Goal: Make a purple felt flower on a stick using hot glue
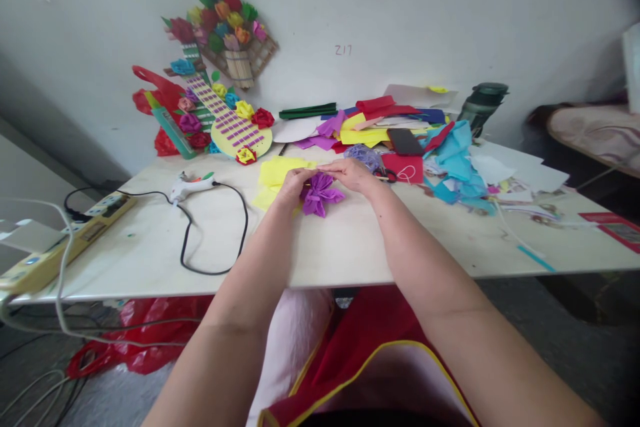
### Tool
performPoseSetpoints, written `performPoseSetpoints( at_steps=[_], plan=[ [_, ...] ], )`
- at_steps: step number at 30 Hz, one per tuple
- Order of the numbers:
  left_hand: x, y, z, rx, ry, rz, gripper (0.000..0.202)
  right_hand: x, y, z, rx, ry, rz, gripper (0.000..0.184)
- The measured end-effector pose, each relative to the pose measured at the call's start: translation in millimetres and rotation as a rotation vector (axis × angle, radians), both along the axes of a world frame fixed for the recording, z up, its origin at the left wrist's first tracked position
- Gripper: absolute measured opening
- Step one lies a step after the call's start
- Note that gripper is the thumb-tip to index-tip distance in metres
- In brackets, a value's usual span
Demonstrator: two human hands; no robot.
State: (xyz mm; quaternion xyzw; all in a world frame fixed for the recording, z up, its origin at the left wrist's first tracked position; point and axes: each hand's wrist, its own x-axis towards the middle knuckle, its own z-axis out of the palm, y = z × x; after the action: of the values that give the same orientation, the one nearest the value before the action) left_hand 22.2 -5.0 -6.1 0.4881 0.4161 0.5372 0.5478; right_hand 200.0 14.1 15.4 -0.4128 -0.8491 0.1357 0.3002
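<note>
A purple crepe-paper flower (321,196) with spread petals hangs just under my fingers, over the front middle of the table. My left hand (297,183) is closed on the flower's upper left side. From the right, my right hand (353,173) reaches in with its fingers pressed together at the flower's top edge, and the fingertips of both hands meet there. What exactly lies between those fingertips is too small to make out. Behind and left of the flower lie yellow crepe-paper sheets (274,175), partly hidden by my left hand.
A white glue gun (193,187) lies at left, its black cord looping toward a power strip (95,230). Paper-flower crafts (235,123) lean on the wall. Coloured paper (370,127), a phone (405,142), scissors (387,175), blue crepe paper (457,160) and a dark bottle (483,107) sit behind and right.
</note>
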Motion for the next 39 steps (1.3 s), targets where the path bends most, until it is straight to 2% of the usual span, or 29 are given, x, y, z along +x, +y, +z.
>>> performPoseSetpoints(
  at_steps=[13,21,28,34,39],
  plan=[
    [0,-3,2.3,0.058,0.017,-0.008,0.025,-4,-2,-1.0,-0.002,0.032,-0.001,0.028],
    [0,-3,2.4,0.065,0.014,-0.007,0.024,-10,-9,1.5,0.011,0.059,-0.073,0.026],
    [0,-1,0.7,0.07,0.025,-0.03,0.021,-11,-2,-1.8,-0.007,0.085,-0.05,0.028],
    [2,-3,2.7,0.052,0.021,-0.047,0.021,-11,2,-1.8,0.038,0.108,-0.001,0.022],
    [2,-5,4.4,0.055,0.04,-0.055,0.021,-9,2,-4.0,-0.059,0.199,0.007,0.023]
  ],
)
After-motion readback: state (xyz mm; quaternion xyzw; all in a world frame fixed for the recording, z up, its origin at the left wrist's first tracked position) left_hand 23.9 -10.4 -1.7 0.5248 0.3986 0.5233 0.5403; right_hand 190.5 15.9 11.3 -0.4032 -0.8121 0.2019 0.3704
